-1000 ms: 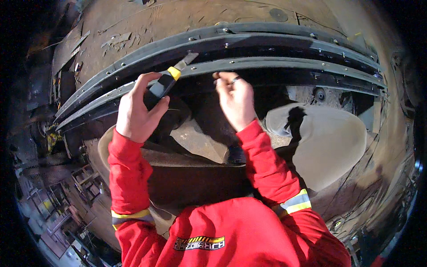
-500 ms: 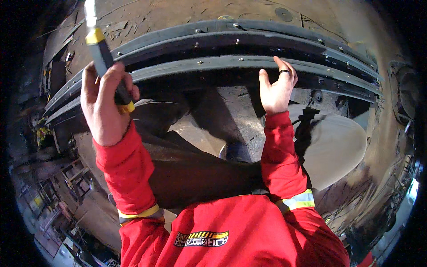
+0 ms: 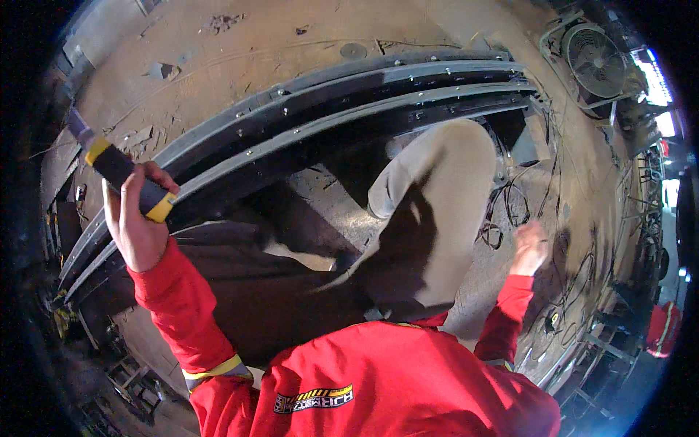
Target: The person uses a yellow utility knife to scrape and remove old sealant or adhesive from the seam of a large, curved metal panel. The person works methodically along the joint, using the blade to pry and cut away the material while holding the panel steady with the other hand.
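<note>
My left hand is closed around a black-and-yellow-handled tool with a flat metal blade. The blade points up and to the left, past the left part of the long dark metal beams. These beams lie side by side across the floor before me, with several small bolts along them. Off to the right, my right hand is away from the beams, low over the floor beside my knee. Motion smears its fingers, so their pose is unclear.
Loose dark cables lie on the floor between my right knee and right hand. A round fan stands at the far right. Metal frames line the right edge. My bent legs are close to the beams.
My right hand has left the beam and swung right and back toward me. My left hand, still holding the tool, has tilted it further left. The view has turned right.
</note>
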`<action>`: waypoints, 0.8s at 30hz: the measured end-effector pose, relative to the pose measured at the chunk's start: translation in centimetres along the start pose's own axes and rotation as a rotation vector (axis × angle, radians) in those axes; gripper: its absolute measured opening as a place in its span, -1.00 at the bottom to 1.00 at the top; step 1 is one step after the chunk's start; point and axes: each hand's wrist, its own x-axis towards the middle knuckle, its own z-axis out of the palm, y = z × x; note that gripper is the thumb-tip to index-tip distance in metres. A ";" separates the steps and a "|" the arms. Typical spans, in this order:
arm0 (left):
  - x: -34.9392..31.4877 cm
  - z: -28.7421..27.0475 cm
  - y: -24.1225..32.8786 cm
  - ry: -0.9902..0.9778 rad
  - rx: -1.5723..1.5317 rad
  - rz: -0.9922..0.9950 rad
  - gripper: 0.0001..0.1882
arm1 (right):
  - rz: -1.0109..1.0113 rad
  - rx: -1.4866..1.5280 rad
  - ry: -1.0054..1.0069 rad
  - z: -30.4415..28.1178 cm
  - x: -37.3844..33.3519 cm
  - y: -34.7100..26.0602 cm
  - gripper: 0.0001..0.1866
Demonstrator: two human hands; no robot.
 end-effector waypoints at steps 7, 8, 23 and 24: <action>1.1 0.1 -7.6 0.038 0.058 -0.098 -0.69 | 0.625 -0.985 -0.504 -0.3 -7.6 15.7 -0.81; 1.0 0.7 -7.6 -0.006 0.077 -0.053 -0.74 | 0.567 -1.053 -0.558 1.6 -7.1 15.2 -0.80; 7.7 2.5 -11.5 0.096 0.398 -0.238 -0.59 | 0.001 -1.520 -1.537 24.7 1.0 22.6 -0.70; 8.1 2.9 -11.5 0.084 0.397 -0.236 -0.56 | -0.008 -1.526 -1.596 24.7 0.7 22.7 -0.70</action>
